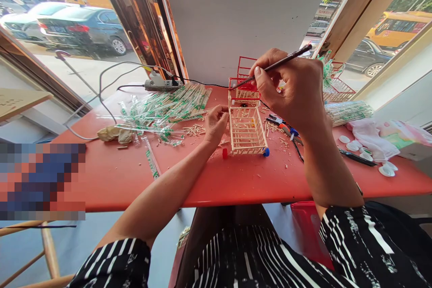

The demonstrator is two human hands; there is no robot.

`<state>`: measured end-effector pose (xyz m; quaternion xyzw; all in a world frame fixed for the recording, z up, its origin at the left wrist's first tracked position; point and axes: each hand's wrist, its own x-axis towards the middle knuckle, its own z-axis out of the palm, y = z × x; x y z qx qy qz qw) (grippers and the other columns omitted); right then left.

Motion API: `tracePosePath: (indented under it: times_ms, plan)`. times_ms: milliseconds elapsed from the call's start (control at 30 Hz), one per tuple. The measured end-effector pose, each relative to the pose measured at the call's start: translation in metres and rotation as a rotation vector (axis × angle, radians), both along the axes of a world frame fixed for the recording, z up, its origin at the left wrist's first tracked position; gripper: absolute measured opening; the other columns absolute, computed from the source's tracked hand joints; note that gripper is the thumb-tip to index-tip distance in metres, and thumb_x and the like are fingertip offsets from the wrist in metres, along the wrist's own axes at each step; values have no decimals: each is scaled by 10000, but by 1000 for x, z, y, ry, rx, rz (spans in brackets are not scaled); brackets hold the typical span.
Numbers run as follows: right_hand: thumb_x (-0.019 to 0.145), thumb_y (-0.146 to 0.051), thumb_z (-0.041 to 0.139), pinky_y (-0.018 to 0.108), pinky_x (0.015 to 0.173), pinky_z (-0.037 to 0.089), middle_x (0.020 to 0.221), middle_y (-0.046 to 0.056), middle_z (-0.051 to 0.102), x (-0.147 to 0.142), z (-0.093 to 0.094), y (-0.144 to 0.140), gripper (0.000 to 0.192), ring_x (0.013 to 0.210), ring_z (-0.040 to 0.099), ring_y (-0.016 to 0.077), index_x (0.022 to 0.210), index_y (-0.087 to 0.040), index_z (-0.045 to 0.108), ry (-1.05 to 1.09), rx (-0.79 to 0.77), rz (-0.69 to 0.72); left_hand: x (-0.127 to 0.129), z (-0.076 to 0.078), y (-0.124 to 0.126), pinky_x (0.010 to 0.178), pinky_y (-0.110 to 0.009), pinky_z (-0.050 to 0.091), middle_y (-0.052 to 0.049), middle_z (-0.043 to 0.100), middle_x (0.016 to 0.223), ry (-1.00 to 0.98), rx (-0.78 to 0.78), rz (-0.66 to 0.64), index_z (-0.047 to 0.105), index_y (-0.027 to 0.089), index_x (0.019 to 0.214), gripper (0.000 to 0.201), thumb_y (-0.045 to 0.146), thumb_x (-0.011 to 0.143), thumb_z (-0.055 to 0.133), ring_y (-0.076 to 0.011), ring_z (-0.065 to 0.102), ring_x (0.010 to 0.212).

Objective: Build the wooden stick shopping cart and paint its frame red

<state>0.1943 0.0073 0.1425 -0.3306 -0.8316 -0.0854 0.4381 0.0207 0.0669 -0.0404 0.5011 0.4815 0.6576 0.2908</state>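
Observation:
A small cart (248, 144) made of pale sticks stands on the red table, with an open slatted basket, a red-coloured upper rim and small red and blue wheels. My left hand (216, 125) is closed at the cart's left side, its fingertips pinching the frame near the upper part. In my right hand (290, 85) is a thin dark paintbrush (286, 59), held like a pen above and to the right of the cart. The brush slants down to the left, and its tip reaches the red rim; whether it touches is too small to tell.
Plastic-wrapped stick bundles (168, 108) lie left, near a power strip (162, 84) with cables. Another red-rimmed frame (245, 65) stands behind. Pliers (278, 120), white caps (388, 169), a black-handled tool (357, 157) and a tissue pack (405, 135) lie right. Wood scraps (195, 130) are scattered about.

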Motion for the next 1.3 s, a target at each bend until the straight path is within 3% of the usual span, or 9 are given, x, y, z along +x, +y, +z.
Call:
tracePosePath:
  times_ms: [333,733,1100,1300]
  plan:
    - [975,-415,624,410,719,546,787,20,778,1,-4,6,188,598,620,212,811,-325,631,-18,18,18,0,2,-1,615,-257,388,21,616,674,9,-8,0,729,216,771,199,194,716,540,-137,510,614]
    - [1027,-345,550,423,758,577,922,19,827,3,0,4,212,678,676,219,876,-337,698,40,123,-8,1,3,-3,602,-253,378,22,607,660,-19,3,0,724,219,744,186,174,722,545,-138,500,614]
    - [1021,-345,578,381,727,574,867,18,820,-1,-4,4,199,622,655,194,846,-313,667,17,60,8,0,-1,1,624,-260,376,19,620,680,-11,9,4,733,205,765,194,201,720,544,-133,502,618]
    - [1051,-364,560,371,748,583,880,18,821,1,-3,7,235,645,668,190,855,-316,682,60,134,24,0,1,-1,627,-255,382,19,622,682,2,-2,-11,734,203,773,201,205,713,543,-134,509,624]
